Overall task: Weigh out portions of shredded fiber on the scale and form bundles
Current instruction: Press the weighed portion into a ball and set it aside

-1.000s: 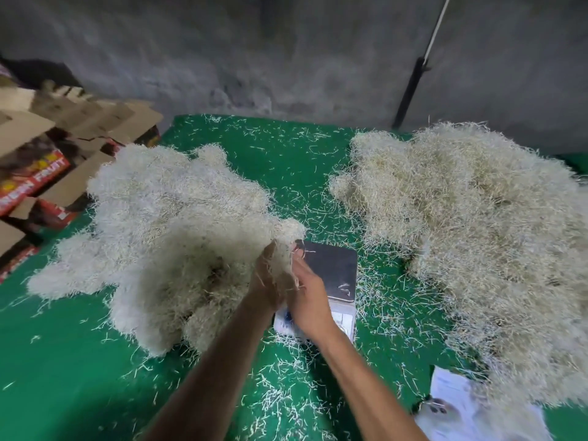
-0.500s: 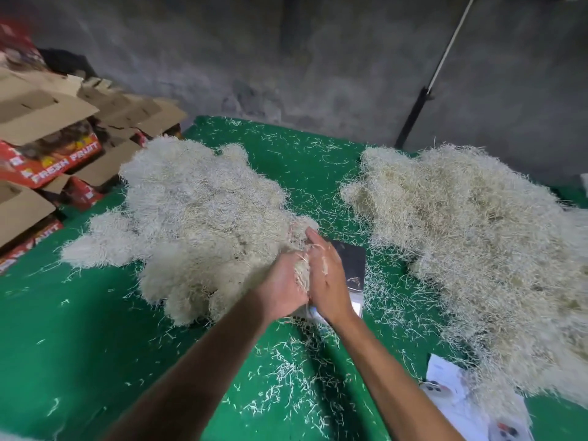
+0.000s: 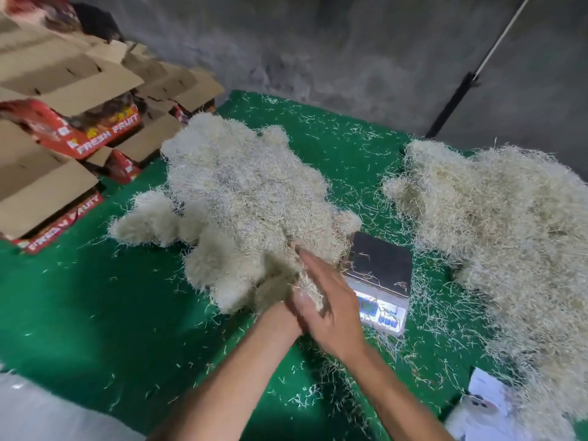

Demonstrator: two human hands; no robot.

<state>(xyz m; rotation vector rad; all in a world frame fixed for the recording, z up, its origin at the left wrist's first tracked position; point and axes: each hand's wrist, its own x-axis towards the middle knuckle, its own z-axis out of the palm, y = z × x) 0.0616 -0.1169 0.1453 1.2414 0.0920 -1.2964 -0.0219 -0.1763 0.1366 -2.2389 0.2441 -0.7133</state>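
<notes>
Both hands have dropped from the pile's edge; the right hand now lies flat, fingers straight, pressing a fiber portion against the left hand, whose fingers are hidden. Portion sits immediately left of the scale, right hand nearer, bundle pile beyond.

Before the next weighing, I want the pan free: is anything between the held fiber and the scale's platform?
Nothing visible blocks it. The scale lies just right of the tuft both hands press; only stray strands lie on its platform.
</notes>
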